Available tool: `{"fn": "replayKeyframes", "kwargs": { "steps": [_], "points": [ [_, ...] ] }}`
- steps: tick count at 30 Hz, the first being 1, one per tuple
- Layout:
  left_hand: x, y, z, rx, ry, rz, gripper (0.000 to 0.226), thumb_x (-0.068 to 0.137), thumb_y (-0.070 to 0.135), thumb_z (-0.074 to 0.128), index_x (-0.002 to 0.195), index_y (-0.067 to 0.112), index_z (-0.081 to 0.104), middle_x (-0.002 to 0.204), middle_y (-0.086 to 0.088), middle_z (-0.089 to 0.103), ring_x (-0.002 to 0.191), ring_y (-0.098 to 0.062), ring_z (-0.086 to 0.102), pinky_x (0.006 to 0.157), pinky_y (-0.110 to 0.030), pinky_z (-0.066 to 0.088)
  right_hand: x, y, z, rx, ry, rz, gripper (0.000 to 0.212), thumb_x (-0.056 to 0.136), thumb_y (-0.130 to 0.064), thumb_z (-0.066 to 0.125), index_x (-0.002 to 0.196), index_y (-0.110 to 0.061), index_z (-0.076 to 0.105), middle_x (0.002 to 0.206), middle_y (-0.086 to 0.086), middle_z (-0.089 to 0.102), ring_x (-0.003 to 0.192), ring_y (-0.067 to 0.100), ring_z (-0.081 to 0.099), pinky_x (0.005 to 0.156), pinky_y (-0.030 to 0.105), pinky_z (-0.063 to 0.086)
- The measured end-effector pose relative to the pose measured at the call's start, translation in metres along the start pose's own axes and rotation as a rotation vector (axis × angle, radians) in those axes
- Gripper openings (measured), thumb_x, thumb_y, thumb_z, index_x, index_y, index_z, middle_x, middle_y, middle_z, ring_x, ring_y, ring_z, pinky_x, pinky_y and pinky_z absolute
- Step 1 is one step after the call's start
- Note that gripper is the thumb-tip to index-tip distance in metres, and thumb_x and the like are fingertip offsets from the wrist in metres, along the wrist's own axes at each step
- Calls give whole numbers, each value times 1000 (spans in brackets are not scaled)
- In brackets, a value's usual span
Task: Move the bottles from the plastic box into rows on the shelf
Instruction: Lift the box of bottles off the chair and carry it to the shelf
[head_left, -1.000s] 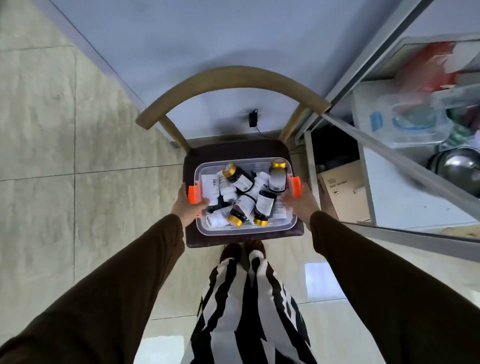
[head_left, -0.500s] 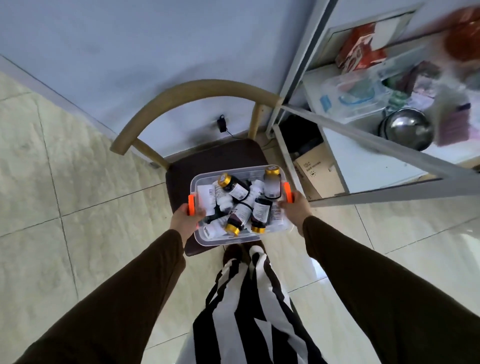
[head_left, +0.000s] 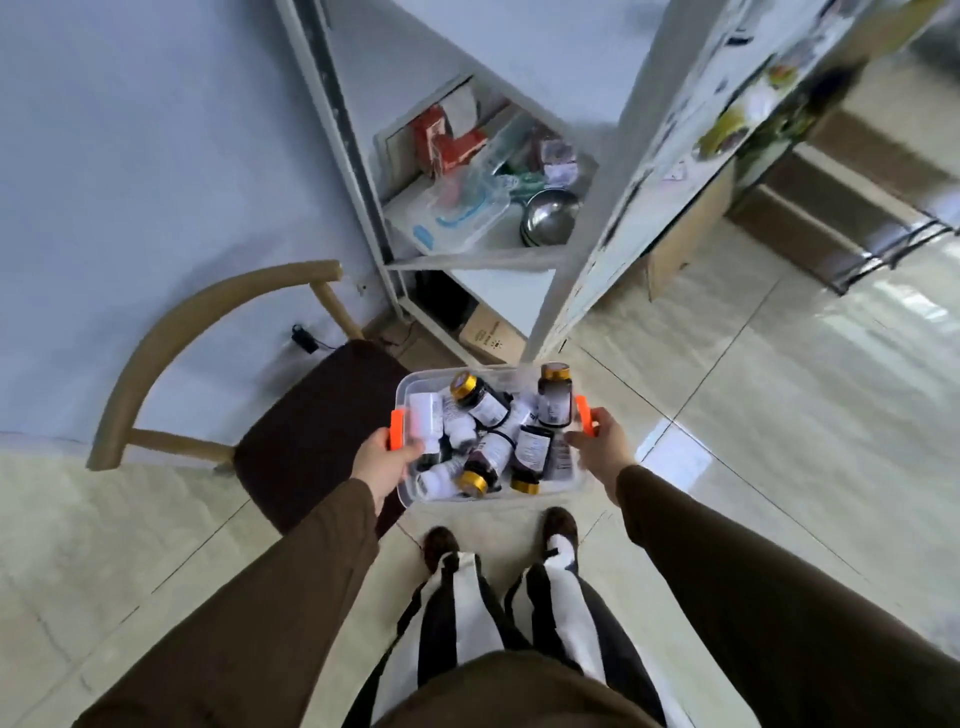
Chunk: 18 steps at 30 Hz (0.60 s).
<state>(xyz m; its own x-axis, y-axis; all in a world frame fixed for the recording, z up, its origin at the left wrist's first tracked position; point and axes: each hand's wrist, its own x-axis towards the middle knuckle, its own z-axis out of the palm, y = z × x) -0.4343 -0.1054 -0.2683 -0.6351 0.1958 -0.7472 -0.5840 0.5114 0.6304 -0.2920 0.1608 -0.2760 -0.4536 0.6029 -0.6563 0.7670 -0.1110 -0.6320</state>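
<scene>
The box (head_left: 413, 387), a clear plastic tub with an orange clip at each end, is held in the air over the floor (head_left: 753, 441), just past the person's shoes (head_left: 561, 525). It sits at about 12 o'clock from the shoes and at 3 o'clock from the chair (head_left: 311, 426), whose dark seat its left end overlaps in view. The left hand (head_left: 382, 462) grips the box's left end at 9 o'clock, fingers curled round the rim beside the orange clip. The right hand (head_left: 605, 449) holds the right end at 3 o'clock, thumb and fingers wrapped at the other clip.

The bottles (head_left: 485, 410) lie jumbled inside, dark ones with gold caps mixed with white ones, most on their sides and touching one another. One dark bottle at the box's 1 o'clock corner stands nearly upright.

The shelf (head_left: 467, 257), a white metal rack, rises at 12 o'clock beyond the box, against the pale wall. Its visible tier carries a clear lidded container, a steel bowl (head_left: 550, 215) to the right of it, and red packets further back. A cardboard carton (head_left: 488, 332) sits on the floor below that tier. The upper right of the view is blurred, and what is there cannot be made out
</scene>
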Motion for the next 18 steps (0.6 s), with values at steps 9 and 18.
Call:
{"fn": "replayKeyframes", "kwargs": {
  "steps": [9,18],
  "points": [
    [-22,57,175,169,-181,83,35,88,15,72,119,9,59,101,-5,69,88,-17,65,72,-31,51,4,77,-169,234,155,67,31,87,-6,67,114,-14,54,82,2,57,66,16,52,58,28,42],
    [-34,118,385,323,-256,139,39,88,21,72,122,7,58,107,-9,68,94,-24,64,76,-35,51,51,136,-359,389,232,91,27,84,-13,71,104,-13,54,82,4,55,60,16,46,58,32,38]
  ]
}}
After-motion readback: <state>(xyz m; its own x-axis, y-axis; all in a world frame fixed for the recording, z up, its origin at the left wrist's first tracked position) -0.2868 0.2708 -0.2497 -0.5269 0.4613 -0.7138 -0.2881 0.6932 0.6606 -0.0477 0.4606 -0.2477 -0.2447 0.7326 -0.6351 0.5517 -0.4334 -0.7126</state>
